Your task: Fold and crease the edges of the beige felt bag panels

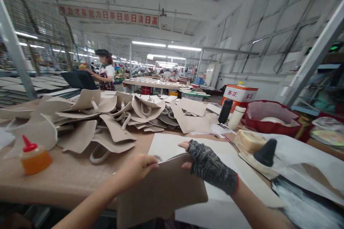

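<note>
A beige-grey bag panel (163,189) hangs tilted over the table's front edge, held up by its upper edge. My bare left hand (140,167) pinches that edge at its left end. My right hand (206,164), in a dark grey fingerless knit glove, grips the same edge farther right, thumb in front and fingers behind. White paper (161,145) lies on the table under and behind the panel. Beyond my hands is a heap of similar panels (80,132), several with looped handles (125,120).
At left stands a squeeze bottle (36,159) of amber liquid with a red nozzle. On the right are a black cone (266,153), a black bottle (225,111), a cream bottle (236,118), a red-and-white can (238,94) and a red bag (271,116). A co-worker (106,73) stands beyond.
</note>
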Tool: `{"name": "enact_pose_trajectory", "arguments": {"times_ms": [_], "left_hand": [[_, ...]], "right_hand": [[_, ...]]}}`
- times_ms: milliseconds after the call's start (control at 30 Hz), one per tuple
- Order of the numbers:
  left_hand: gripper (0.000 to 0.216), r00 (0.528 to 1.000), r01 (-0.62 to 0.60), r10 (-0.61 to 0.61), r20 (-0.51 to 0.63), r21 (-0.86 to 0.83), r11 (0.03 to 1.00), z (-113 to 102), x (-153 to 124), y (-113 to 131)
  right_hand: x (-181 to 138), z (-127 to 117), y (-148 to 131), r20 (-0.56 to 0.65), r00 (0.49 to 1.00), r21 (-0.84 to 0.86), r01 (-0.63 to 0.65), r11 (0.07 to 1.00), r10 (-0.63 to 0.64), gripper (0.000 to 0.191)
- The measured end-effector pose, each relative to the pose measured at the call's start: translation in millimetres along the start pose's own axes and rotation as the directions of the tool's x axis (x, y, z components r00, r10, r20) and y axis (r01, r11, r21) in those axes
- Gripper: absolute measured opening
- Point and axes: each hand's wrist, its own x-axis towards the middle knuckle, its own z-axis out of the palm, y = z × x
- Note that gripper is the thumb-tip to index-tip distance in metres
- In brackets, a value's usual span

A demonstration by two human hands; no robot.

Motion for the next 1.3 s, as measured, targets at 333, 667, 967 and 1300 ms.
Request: {"name": "enact_pose_trajectory", "arguments": {"times_ms": [333, 667, 967, 1300], "left_hand": [[0.028, 1.000, 0.025, -0.025, 0.005, -0.073, 0.997, 3.0, -0.2, -4.9], [0.025, 0.996, -0.093, 0.093, 0.002, 0.013, 0.996, 24.5, 14.8, 19.2], [0.026, 0.998, -0.046, 0.048, -0.042, 0.057, 0.997, 27.7, 13.7, 25.0], [0.026, 0.999, 0.024, -0.022, -0.023, 0.071, 0.997, 19.1, 5.5, 10.8]], "right_hand": [[1.7, 3.0, -9.6, 0.026, 0.998, -0.010, 0.058, 0.998, -0.058, 0.013], [1.5, 6.9, -10.9, 0.074, 0.996, -0.026, 0.053, 0.998, -0.051, 0.012], [2.2, 21.9, -34.1, 0.229, 0.973, -0.413, 0.112, 0.904, -0.017, 0.010], [-2.1, 22.2, -28.6, 0.148, 0.977, -0.295, -0.104, 0.950, 0.153, 0.011]]}}
